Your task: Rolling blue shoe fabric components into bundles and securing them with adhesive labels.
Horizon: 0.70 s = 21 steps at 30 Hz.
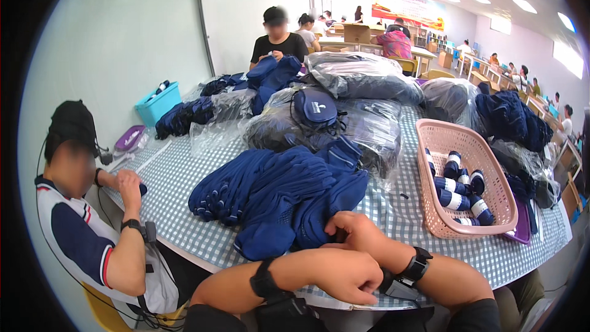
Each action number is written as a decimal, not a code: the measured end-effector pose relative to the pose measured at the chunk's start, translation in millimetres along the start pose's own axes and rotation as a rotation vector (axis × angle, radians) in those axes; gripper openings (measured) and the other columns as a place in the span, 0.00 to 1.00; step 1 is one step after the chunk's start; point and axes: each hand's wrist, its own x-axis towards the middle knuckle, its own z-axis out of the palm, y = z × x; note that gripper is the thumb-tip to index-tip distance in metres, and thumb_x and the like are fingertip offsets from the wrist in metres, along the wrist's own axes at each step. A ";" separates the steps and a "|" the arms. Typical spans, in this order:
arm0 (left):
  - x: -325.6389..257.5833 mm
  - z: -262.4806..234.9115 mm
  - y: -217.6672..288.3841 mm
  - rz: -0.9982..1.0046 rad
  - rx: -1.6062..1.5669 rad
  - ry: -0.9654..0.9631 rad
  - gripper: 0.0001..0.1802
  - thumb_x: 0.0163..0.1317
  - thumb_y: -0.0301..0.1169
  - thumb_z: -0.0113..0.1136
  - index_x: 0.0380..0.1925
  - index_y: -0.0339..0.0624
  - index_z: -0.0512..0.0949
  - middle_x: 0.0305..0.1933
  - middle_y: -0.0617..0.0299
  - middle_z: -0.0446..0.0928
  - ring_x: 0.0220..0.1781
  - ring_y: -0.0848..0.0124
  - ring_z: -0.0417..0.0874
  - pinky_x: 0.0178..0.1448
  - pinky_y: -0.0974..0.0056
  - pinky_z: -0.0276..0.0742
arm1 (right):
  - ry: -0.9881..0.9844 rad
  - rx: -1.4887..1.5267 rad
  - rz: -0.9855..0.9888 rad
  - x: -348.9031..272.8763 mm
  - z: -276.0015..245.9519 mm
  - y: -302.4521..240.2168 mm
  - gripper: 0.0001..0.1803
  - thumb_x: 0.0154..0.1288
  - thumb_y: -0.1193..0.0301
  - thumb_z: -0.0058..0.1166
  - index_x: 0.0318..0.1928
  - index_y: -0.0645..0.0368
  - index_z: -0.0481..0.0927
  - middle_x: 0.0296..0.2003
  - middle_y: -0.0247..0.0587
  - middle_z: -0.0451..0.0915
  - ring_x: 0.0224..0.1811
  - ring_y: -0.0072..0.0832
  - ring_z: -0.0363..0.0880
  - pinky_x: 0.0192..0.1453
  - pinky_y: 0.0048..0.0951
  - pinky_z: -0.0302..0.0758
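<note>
A large heap of navy fabric pieces (270,181), some with mesh panels, lies on the table in front of me. My right hand (356,230) reaches in from the right, its curled fingers at the heap's near right edge and gripping the fabric there. Crossing in front of it, my left hand (347,273) hangs over the table's near edge with fingers bent inward. Whatever the left fingers hold, if anything, is hidden. Both wrists carry black straps with small devices. Beyond the heap, a round navy pouch (314,106) rests on clear plastic bags.
A pink basket (430,221) at right holds several navy rolls with white bands. Plastic-wrapped bundles (362,77) stand behind the heap. A person (86,221) sits at the left edge; another (276,43) works across the table. A turquoise bin (158,106) stands far left.
</note>
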 end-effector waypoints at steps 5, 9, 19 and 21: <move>-9.4 -33.4 21.1 -0.026 -0.107 0.458 0.10 0.59 0.31 0.67 0.24 0.37 0.78 0.28 0.60 0.78 0.29 0.72 0.78 0.34 0.65 0.74 | 0.086 0.405 0.061 -16.2 7.1 14.8 0.14 0.50 0.71 0.65 0.39 0.57 0.82 0.37 0.45 0.83 0.39 0.44 0.84 0.41 0.41 0.80; -20.4 -43.9 0.1 -0.073 -0.094 0.768 0.07 0.61 0.25 0.63 0.25 0.35 0.77 0.28 0.62 0.76 0.31 0.78 0.77 0.35 0.70 0.72 | 0.173 0.181 -0.014 -12.0 5.2 -3.7 0.10 0.54 0.68 0.65 0.35 0.59 0.82 0.30 0.45 0.82 0.33 0.44 0.83 0.36 0.37 0.79; -55.3 -43.3 -12.3 -0.316 -0.226 0.875 0.08 0.67 0.26 0.59 0.28 0.35 0.78 0.32 0.62 0.77 0.31 0.78 0.78 0.37 0.73 0.75 | 0.162 -0.035 -0.131 -13.2 2.8 -7.5 0.10 0.61 0.65 0.62 0.35 0.58 0.81 0.33 0.43 0.80 0.34 0.44 0.82 0.37 0.43 0.80; -55.6 -48.7 -0.4 -0.286 -0.273 0.876 0.07 0.66 0.26 0.60 0.28 0.37 0.78 0.28 0.66 0.78 0.30 0.82 0.78 0.36 0.74 0.74 | 0.106 -0.060 -0.074 -14.7 -1.2 -9.7 0.09 0.61 0.65 0.61 0.35 0.58 0.81 0.34 0.43 0.81 0.36 0.46 0.83 0.39 0.44 0.80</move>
